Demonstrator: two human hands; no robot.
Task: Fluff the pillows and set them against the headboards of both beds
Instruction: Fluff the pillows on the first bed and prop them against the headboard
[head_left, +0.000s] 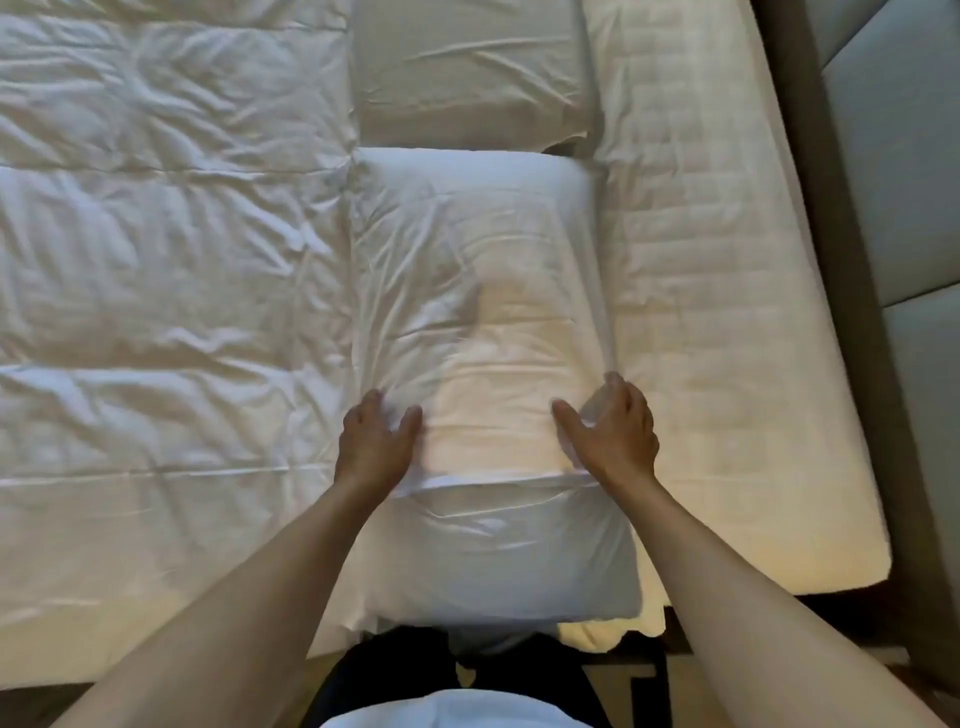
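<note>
A white pillow (483, 322) lies lengthwise on the bed straight in front of me, its near end hanging over the mattress edge. My left hand (375, 441) presses on its left side with fingers spread. On the pillow's right edge rests my right hand (613, 431), fingers curled around a fold of the pillowcase. A second white pillow (467, 73) lies flat beyond the first, end to end with it. The padded grey headboard (893, 218) runs along the right side of the view, apart from both pillows.
A rumpled white duvet (166, 291) covers the bed to the left of the pillows. Bare quilted mattress (717, 312) shows between the pillows and the headboard. The floor and my dark trousers are at the bottom edge.
</note>
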